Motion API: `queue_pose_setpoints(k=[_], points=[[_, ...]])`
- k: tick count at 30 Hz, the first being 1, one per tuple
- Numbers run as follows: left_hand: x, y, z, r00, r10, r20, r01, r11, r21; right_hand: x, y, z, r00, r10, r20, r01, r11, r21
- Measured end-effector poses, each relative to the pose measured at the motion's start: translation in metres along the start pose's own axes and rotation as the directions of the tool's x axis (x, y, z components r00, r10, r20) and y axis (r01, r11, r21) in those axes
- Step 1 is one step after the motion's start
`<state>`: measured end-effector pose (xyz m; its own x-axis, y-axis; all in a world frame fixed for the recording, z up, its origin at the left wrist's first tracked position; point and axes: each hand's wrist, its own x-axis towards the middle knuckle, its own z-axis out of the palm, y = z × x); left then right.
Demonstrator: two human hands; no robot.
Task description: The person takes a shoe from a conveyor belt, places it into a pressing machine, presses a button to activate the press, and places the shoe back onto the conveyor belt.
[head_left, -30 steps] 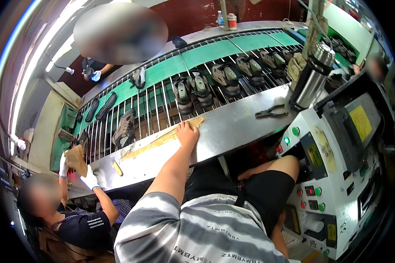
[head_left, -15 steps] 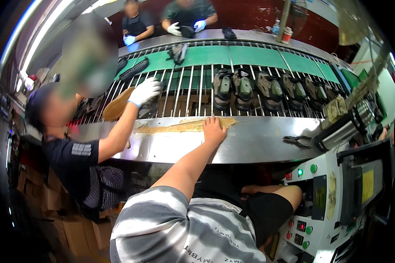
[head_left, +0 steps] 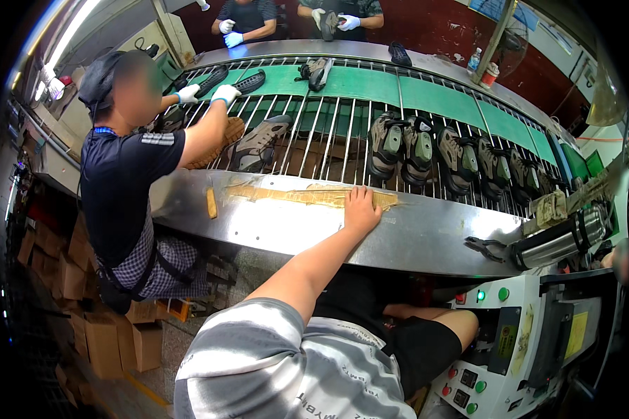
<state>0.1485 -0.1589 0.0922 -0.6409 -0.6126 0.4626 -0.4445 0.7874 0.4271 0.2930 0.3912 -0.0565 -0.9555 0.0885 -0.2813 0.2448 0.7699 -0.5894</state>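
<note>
My left hand lies palm down on the metal edge of the conveyor bench, fingers stretched out and holding nothing. Under and beside it runs a strip of worn brown tape. My right hand is out of view. Beyond my hand, several brown and black shoes stand in a row on the metal rollers. To the left, a grey-brown shoe rests on the rollers beside a co-worker, whose white-gloved hand reaches to a black sole on the green belt.
Pliers and a steel flask lie at the bench's right. A control panel with buttons stands beside my knee. Cardboard boxes are stacked at lower left. Two people work across the belt, one holding a shoe.
The whole view has shifted, so the scene sits farther right. The co-worker's gloved hand has moved from the near rollers to the black soles. My left hand stays on the bench.
</note>
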Motion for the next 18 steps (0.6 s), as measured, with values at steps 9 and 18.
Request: queue_pose_setpoints(k=[9,18], points=[[-0.001,-0.002,-0.002,1.0,-0.004,0.004,0.004,1.0,-0.031,-0.002,0.004,-0.01,0.999,0.041,-0.028,-0.04,0.998,0.044],[-0.005,-0.01,-0.004,0.999,0.017,-0.031,-0.019,0.996,-0.086,0.018,-0.003,-0.078,0.971,0.115,-0.208,-0.057,0.962,0.268]])
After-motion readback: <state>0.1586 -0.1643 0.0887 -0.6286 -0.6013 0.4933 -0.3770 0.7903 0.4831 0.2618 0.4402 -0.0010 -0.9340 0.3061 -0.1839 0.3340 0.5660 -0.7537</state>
